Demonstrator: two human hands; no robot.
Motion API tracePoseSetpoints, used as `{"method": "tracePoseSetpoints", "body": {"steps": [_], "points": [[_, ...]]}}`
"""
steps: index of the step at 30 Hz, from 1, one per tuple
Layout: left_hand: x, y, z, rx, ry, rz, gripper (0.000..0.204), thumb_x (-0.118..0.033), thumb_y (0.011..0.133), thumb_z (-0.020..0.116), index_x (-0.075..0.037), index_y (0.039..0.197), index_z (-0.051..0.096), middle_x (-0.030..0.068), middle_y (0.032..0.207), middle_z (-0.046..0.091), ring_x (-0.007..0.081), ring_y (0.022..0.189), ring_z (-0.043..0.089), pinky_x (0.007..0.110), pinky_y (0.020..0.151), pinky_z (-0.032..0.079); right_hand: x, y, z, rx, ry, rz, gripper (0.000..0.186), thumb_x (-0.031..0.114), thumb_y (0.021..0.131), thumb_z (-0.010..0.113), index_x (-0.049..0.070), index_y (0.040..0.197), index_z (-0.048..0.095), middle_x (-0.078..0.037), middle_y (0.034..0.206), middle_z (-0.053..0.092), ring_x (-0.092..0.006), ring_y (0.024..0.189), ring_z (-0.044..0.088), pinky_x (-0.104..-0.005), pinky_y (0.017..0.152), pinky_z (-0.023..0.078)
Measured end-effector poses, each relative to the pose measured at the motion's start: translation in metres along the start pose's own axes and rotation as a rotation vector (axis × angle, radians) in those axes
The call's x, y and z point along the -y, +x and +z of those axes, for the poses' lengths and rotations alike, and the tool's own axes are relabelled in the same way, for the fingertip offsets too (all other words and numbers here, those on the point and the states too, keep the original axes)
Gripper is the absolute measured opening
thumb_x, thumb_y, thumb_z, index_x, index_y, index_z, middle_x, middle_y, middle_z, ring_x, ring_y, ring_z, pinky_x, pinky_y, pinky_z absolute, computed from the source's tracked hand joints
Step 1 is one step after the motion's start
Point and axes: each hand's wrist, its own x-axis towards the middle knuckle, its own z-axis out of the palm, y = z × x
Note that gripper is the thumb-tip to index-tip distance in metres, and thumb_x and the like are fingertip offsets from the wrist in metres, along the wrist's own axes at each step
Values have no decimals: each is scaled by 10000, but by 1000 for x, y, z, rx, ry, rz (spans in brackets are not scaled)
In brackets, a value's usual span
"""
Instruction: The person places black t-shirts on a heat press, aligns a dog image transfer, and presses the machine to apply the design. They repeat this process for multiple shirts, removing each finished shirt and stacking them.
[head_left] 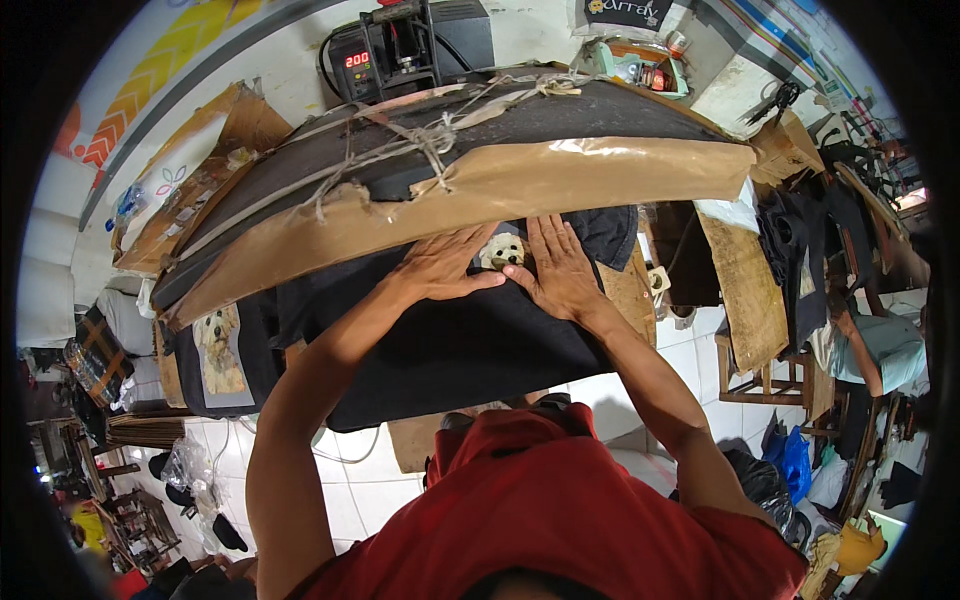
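Observation:
A black T-shirt (pixel 440 350) lies spread before me, its lower part hanging toward my body. On it is a printed picture of a pale dog's head (pixel 503 250), partly hidden beneath the edge above. My left hand (pixel 445 262) rests flat on the cloth left of the print. On the print's other side my right hand (pixel 562 272) lies flat, fingers stretched forward and thumb touching the print's lower edge. Neither hand holds anything. Above the fingertips sits a wide dark press plate (pixel 620 112), tied with cords and edged with a brown paper-like sheet (pixel 500 180).
A control box with a red lit display (pixel 356 62) stands behind the plate. Another black shirt with a dog print (pixel 218 350) hangs at the left. Cardboard (pixel 190 180) leans at the far left. Right are a wooden board (pixel 745 290), dark garments (pixel 800 250) and another person (pixel 880 350).

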Motion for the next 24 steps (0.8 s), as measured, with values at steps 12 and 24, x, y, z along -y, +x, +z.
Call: {"method": "tracePoseSetpoints", "body": {"steps": [12,24], "points": [[-5,0,-8,114,-12,-85,971,-650,927,536,-12,1581,208,202,1640,212,327,1525,195,425,1245,157,1,2,-3,116,-41,57,947,670,990,352,-70,1558,189,-242,1651,132,-336,1550,96,-453,1250,105],[-9,-5,-15,-73,-195,-77,903,-541,904,648,-28,1558,295,217,1596,314,354,1483,293,444,1212,244,-11,-12,-7,-359,413,-22,202,58,815,726,-44,989,714,-171,1114,668,-359,1036,627,-418,931,512]]}}
